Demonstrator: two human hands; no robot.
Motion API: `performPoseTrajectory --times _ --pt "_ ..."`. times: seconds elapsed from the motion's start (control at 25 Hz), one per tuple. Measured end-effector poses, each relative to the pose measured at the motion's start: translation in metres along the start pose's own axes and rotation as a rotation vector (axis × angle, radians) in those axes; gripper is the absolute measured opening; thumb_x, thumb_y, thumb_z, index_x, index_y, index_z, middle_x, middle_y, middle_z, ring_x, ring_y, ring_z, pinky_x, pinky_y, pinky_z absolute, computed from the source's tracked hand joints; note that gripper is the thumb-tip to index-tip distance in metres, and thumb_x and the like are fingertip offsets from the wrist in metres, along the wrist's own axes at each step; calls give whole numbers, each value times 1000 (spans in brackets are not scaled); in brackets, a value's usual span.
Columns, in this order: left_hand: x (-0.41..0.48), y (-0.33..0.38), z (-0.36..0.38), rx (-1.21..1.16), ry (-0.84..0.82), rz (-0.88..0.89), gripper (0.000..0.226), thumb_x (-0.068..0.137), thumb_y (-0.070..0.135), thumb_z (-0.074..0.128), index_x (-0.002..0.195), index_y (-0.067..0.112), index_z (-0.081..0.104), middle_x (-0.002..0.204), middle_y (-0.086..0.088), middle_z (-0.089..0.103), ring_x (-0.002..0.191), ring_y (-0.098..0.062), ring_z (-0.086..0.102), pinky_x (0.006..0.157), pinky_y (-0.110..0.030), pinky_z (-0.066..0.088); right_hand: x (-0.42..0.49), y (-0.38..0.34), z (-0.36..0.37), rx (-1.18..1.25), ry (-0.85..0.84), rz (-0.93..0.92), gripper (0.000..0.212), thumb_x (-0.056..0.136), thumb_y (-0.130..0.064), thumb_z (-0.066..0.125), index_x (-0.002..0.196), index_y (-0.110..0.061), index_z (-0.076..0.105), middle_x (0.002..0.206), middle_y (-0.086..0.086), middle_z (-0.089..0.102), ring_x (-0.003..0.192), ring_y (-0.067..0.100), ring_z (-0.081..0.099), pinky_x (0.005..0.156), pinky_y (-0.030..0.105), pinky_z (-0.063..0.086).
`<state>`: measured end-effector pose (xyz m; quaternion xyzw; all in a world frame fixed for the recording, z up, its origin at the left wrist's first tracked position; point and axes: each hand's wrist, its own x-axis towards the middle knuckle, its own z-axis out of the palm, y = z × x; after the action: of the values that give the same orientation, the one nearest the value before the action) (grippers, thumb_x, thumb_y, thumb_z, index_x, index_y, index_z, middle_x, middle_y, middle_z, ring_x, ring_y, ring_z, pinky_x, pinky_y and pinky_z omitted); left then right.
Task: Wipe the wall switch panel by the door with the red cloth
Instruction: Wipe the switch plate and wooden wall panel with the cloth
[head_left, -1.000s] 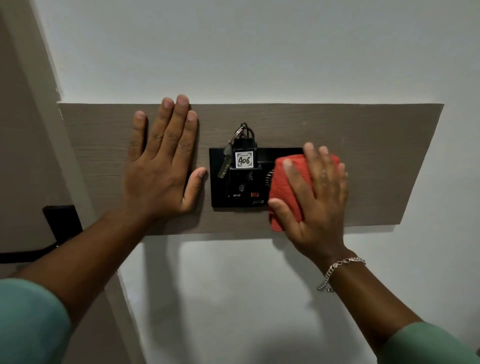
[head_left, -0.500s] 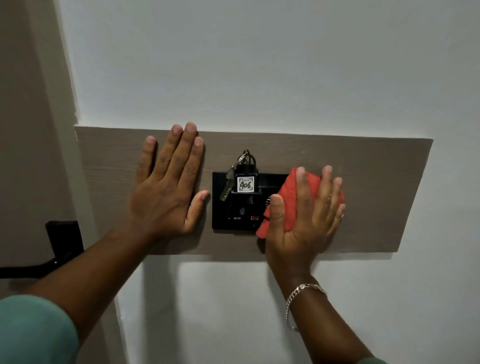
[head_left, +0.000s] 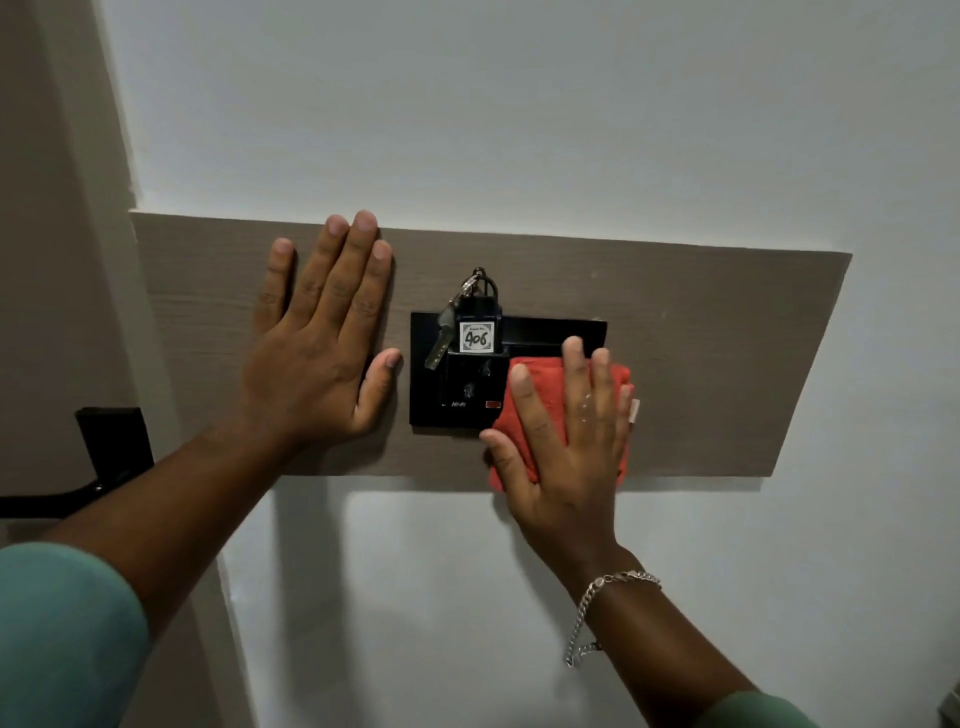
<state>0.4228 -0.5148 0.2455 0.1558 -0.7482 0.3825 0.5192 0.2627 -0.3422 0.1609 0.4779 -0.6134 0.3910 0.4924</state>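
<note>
A black switch panel (head_left: 457, 395) is set in a brown wooden board (head_left: 727, 364) on the white wall. A key tag marked 406 (head_left: 477, 336) sits in its slot, with a key hanging beside it. My right hand (head_left: 566, 447) presses a folded red cloth (head_left: 540, 400) flat against the panel's lower right part and the board below it. The cloth hides that side of the panel. My left hand (head_left: 322, 353) lies flat and open on the board just left of the panel, holding nothing.
A door frame (head_left: 109, 156) runs down the left side. A black door handle (head_left: 78, 493) and its plate stick out at the lower left. White wall surrounds the board above, below and to the right.
My right hand has slid the red cloth downward, uncovering the panel's upper right strip. The left hand has stayed flat in place. The view has shifted a little.
</note>
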Motion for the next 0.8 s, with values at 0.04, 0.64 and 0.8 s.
performPoseTrajectory --times 0.04,0.64,0.8 --pt "0 -1 0 1 6 -2 78 92 42 34 156 2 13 164 -18 13 153 -31 7 123 -54 7 -3 7 -2 -16 -20 -59 59 99 -48 51 151 -31 29 161 11 23 155 30 10 125 55 9" --pt "-5 3 -1 -5 13 -32 78 92 42 35 155 2 14 163 -20 17 153 -33 12 121 -57 9 -31 13 -12 43 -59 88 60 93 -18 61 146 -31 37 161 17 21 154 34 12 123 58 16" --pt "-9 -2 1 7 0 -39 78 93 44 33 155 2 14 162 -19 15 152 -33 12 121 -55 7 -19 10 -27 209 105 315 56 93 -2 63 143 -22 47 163 17 22 152 33 23 117 54 37"
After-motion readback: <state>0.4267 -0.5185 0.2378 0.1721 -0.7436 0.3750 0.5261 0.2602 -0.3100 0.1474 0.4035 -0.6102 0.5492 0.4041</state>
